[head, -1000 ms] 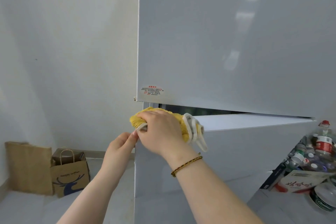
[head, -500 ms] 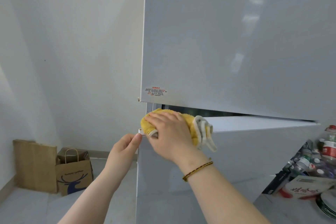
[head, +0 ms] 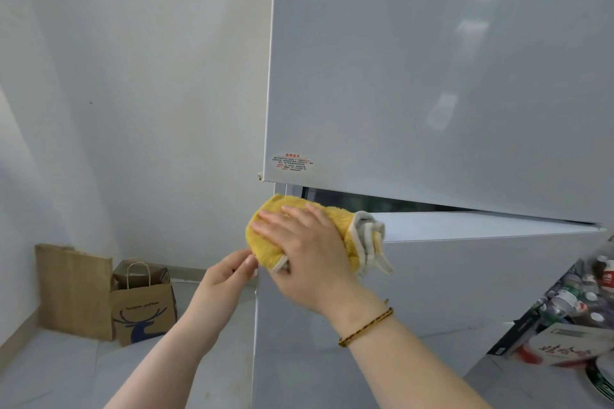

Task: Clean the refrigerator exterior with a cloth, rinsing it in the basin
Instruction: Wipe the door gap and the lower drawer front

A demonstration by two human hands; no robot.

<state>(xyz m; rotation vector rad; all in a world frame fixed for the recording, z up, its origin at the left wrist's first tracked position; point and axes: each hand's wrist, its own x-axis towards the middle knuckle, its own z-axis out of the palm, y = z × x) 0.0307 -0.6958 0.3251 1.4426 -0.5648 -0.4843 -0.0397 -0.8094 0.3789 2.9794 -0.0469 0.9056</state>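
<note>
Right hand: fingers flat and spread, pressing the bunched yellow cloth onto the top left corner of the refrigerator's lower door.
Left hand: fingertips at that door's left edge; pinching or merely touching, I cannot tell.
Method: I would press evenly and wipe along the top lip.
Right forearm: reaches up-left, wrist straight.

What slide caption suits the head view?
Right hand presses a yellow cloth on the top corner of the lower refrigerator door; left hand touches its edge.
</note>
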